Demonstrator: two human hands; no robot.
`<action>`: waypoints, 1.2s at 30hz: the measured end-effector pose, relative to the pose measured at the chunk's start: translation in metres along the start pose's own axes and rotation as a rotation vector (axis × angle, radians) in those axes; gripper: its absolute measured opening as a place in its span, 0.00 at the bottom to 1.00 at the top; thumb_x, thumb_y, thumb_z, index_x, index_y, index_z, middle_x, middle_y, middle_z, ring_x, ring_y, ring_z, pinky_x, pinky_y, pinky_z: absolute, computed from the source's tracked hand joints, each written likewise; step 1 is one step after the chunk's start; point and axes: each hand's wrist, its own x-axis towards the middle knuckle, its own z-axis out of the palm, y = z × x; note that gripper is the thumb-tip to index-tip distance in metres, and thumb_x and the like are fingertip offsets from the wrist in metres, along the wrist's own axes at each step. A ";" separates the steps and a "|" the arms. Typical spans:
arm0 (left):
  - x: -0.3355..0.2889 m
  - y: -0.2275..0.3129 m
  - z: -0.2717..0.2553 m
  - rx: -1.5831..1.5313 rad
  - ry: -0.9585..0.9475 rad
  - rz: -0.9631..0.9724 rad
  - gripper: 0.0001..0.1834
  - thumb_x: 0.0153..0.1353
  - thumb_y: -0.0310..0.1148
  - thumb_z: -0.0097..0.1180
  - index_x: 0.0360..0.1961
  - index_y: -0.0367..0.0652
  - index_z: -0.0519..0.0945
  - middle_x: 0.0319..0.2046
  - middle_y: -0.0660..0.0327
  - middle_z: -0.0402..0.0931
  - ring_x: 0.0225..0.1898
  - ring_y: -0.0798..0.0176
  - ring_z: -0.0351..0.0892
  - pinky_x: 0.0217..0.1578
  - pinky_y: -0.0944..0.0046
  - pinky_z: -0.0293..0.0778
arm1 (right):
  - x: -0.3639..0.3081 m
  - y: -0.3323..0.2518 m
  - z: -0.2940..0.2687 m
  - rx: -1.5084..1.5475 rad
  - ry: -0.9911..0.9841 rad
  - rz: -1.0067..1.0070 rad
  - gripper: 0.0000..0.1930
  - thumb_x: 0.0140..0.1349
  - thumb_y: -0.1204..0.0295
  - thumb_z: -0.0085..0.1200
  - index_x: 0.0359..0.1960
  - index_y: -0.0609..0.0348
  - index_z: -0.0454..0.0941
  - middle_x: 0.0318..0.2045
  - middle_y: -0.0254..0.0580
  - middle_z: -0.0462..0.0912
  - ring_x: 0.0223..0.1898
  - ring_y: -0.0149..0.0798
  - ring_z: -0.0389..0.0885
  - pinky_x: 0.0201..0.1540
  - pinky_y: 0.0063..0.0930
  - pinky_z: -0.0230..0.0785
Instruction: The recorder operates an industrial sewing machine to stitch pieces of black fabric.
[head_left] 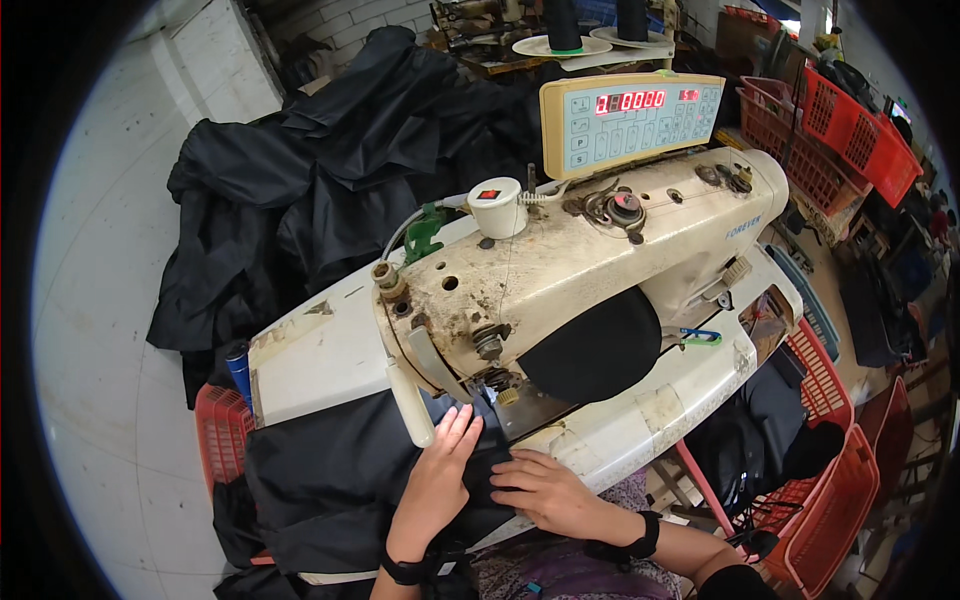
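Black fabric [330, 470] lies over the front of a white sewing machine [600, 240] and runs up to its needle area [495, 385]. My left hand [440, 478] rests flat on this fabric just in front of the needle area, fingers stretched out. To its right, my right hand [545, 492] lies at the fabric's right edge with its fingers slightly bent and apart; its thumb is mostly hidden. A black piece with a rounded edge [595, 350] sits beneath the machine arm. The needle tip cannot be made out.
A lit control panel [632, 120] stands behind the machine. Heaped black fabric [300, 170] fills the far left. Red plastic baskets [820, 520] stand at the right, and another red basket [222, 430] at the left. Small green-handled snips [697, 337] lie on the machine bed.
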 end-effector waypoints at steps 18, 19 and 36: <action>0.007 -0.003 0.010 0.178 0.085 -0.081 0.29 0.65 0.34 0.56 0.65 0.37 0.67 0.67 0.44 0.62 0.66 0.40 0.62 0.64 0.51 0.63 | 0.010 0.015 -0.003 0.163 -0.098 0.045 0.14 0.49 0.79 0.58 0.41 0.60 0.82 0.54 0.42 0.81 0.60 0.48 0.76 0.66 0.40 0.67; 0.009 -0.001 0.009 0.180 0.073 -0.098 0.29 0.65 0.35 0.56 0.66 0.36 0.67 0.66 0.44 0.62 0.65 0.40 0.62 0.64 0.50 0.63 | 0.011 0.016 -0.003 0.164 -0.098 0.045 0.14 0.49 0.79 0.58 0.41 0.60 0.82 0.54 0.42 0.81 0.60 0.48 0.76 0.66 0.40 0.67; 0.022 -0.012 0.022 0.146 0.194 -0.097 0.31 0.65 0.39 0.58 0.63 0.30 0.67 0.60 0.42 0.70 0.63 0.38 0.64 0.60 0.51 0.66 | 0.018 0.020 0.000 0.112 -0.020 0.102 0.13 0.51 0.78 0.60 0.40 0.60 0.83 0.51 0.38 0.82 0.57 0.46 0.78 0.63 0.38 0.70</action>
